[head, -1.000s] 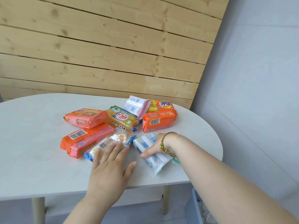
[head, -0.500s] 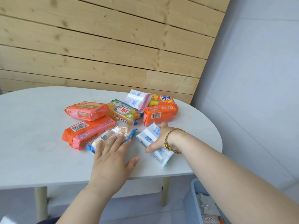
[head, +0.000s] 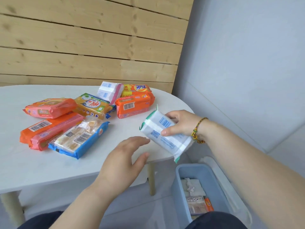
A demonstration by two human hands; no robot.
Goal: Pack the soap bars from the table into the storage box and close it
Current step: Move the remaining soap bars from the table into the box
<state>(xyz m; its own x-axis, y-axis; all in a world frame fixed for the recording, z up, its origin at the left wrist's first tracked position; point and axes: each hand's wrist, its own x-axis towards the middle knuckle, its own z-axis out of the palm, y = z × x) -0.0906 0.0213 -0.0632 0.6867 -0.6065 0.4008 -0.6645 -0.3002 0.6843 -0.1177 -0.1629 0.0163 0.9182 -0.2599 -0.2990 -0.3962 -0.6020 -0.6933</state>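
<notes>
My right hand (head: 179, 123) grips a white soap pack with green ends (head: 162, 134), lifted above the table's right front edge. My left hand (head: 123, 160) hovers open over the white table (head: 41, 169), fingers relaxed, holding nothing. Several wrapped soap packs lie on the table: a blue one (head: 80, 139), two orange ones at left (head: 49, 129), a pink-orange one (head: 49, 108), a yellow-green one (head: 92, 105), a white-pink one (head: 109, 91) and an orange Tide pack (head: 134, 103). The light-blue storage box (head: 179, 184) stands open on the floor at lower right, with a few packs inside.
A wooden plank wall rises behind the table and a grey wall stands to the right. The table's wooden leg (head: 151, 179) is just left of the box. A pale lid-like piece (head: 231, 195) lies along the box's right side. My dark-clothed knees fill the bottom edge.
My right hand has lifted the white soap pack off the table and carried it rightward. My left hand has come off the blue pack and drawn back. The view has tilted down toward the box.
</notes>
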